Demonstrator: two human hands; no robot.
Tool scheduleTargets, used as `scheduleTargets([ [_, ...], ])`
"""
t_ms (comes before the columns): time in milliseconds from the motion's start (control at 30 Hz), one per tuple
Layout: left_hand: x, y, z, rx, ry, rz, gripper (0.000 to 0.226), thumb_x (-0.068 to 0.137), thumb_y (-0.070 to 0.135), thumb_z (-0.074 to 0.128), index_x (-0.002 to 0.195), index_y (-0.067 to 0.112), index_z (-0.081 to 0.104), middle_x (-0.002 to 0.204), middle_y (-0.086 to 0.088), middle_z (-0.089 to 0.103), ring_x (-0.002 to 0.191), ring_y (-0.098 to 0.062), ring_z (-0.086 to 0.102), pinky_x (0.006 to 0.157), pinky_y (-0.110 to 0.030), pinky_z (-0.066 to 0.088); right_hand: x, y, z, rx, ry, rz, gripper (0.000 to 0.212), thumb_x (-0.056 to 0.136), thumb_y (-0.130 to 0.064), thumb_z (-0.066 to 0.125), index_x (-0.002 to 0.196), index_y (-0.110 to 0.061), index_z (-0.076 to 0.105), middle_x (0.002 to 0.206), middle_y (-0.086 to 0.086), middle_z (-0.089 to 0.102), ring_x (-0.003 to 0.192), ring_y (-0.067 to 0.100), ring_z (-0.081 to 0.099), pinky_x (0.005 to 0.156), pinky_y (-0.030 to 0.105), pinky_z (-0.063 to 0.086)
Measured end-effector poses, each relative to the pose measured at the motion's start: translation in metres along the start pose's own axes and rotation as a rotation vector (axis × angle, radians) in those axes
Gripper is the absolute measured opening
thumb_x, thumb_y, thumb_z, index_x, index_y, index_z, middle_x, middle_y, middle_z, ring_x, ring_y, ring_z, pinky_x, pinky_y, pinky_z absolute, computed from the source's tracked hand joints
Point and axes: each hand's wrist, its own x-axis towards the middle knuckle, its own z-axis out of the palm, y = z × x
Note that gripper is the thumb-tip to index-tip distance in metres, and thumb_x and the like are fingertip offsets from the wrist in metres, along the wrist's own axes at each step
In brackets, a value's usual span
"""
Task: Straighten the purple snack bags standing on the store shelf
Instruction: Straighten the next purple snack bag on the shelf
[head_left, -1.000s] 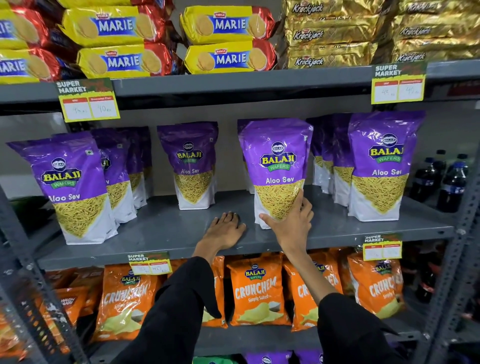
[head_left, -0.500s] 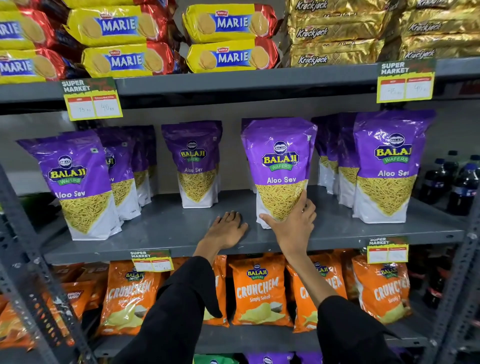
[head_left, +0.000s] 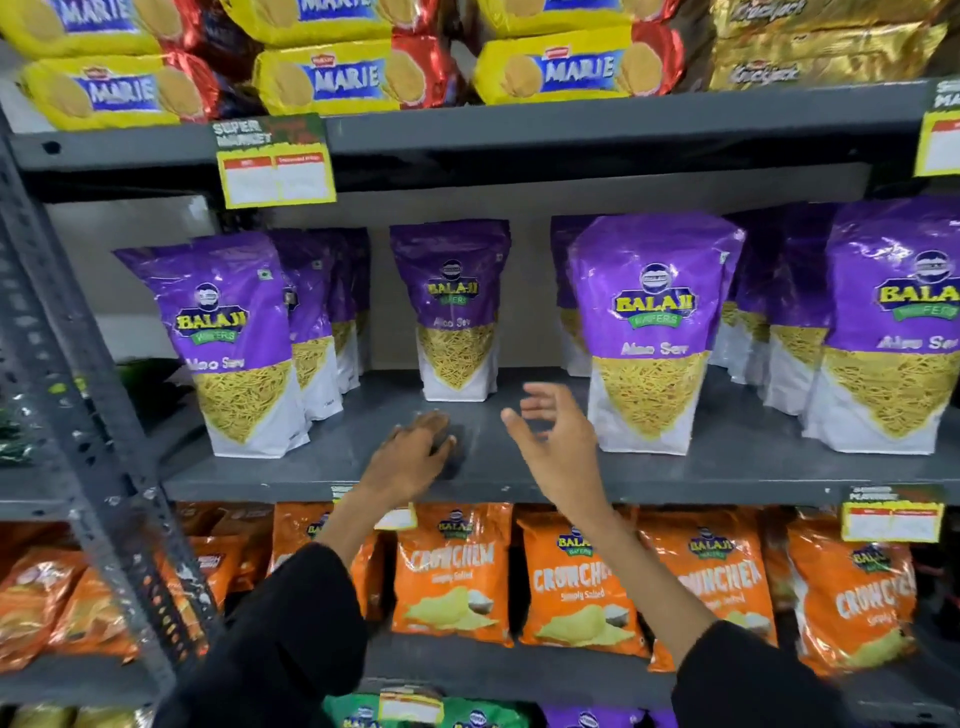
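Observation:
Purple Aloo Sev snack bags stand upright in rows on the grey middle shelf (head_left: 753, 473). One front bag (head_left: 234, 338) stands at the left, a lone bag (head_left: 454, 306) further back in the middle, another front bag (head_left: 652, 332) right of centre, and one more (head_left: 893, 332) at the far right. My left hand (head_left: 415, 449) rests palm down on the shelf in front of the lone bag. My right hand (head_left: 558, 441) hovers open above the shelf, just left of the right-of-centre bag and not touching it. Both hands look blurred.
Yellow Marie biscuit packs (head_left: 343, 78) and gold Krackjack packs (head_left: 810, 57) fill the shelf above. Orange Crunchem bags (head_left: 452, 571) hang below. A grey perforated upright (head_left: 62, 374) runs down the left. Yellow price tags (head_left: 278, 171) hang from the shelf edges.
My right hand has let go of the right-of-centre bag and moved left, fingers spread. The view has shifted left and closer. My left hand stays on the shelf.

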Motion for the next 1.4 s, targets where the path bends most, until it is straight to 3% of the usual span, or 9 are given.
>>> scheduleTargets([
  [100,0.004,-0.047,-0.012,0.001,0.023,0.013,0.045,0.104,0.036,0.041,0.146,0.019,0.045,0.156,-0.006,0.044,0.145,-0.028,0.039,0.121,-0.045,0.027,0.03,-0.001,0.047,-0.016,-0.047,0.097,0.058,0.083,-0.028,0.08,0.129,-0.007,0.052,0.111,0.001,0.06,0.1,0.016,0.062,0.092,0.038,0.055],
  [167,0.01,-0.07,-0.021,0.018,0.01,0.026,0.046,0.104,0.035,0.039,0.146,0.016,0.044,0.156,-0.008,0.043,0.147,-0.028,0.036,0.12,-0.045,0.027,0.053,0.001,0.077,-0.051,-0.025,0.158,0.076,0.078,-0.03,0.084,0.135,-0.001,0.045,0.124,0.012,0.056,0.115,0.026,0.058,0.099,0.039,0.049],
  [267,0.017,-0.091,-0.029,0.015,-0.038,0.039,0.051,0.106,0.036,0.035,0.151,0.012,0.036,0.162,-0.01,0.033,0.152,-0.028,0.025,0.123,-0.046,0.02,0.085,0.009,0.116,-0.133,0.009,0.264,0.105,0.071,-0.036,0.088,0.145,0.008,0.03,0.144,0.027,0.042,0.139,0.041,0.036,0.11,0.045,0.036],
  [500,0.03,-0.114,-0.022,0.044,-0.137,0.063,0.052,0.106,0.039,0.027,0.148,0.009,0.034,0.159,-0.012,0.034,0.151,-0.03,0.026,0.122,-0.05,0.019,0.119,0.017,0.178,-0.356,0.104,0.387,0.14,0.06,-0.052,0.09,0.155,0.005,0.005,0.156,0.027,0.024,0.144,0.043,0.028,0.111,0.053,0.036],
  [767,0.035,-0.117,-0.015,0.161,-0.122,0.119,0.056,0.105,0.039,0.023,0.153,0.01,0.027,0.165,-0.009,0.025,0.152,-0.026,0.022,0.123,-0.05,0.019,0.128,0.022,0.194,-0.449,0.165,0.435,0.143,0.057,-0.04,0.095,0.156,0.0,0.0,0.156,0.027,0.023,0.142,0.047,0.03,0.106,0.062,0.038],
  [1400,0.024,-0.106,-0.025,0.173,-0.159,0.088,0.058,0.106,0.038,0.02,0.158,0.012,0.019,0.168,-0.007,0.016,0.155,-0.025,0.014,0.125,-0.047,0.01,0.078,-0.005,0.169,-0.461,0.187,0.367,0.129,0.057,-0.036,0.096,0.152,-0.007,0.014,0.144,0.026,0.037,0.132,0.047,0.04,0.1,0.061,0.041],
])
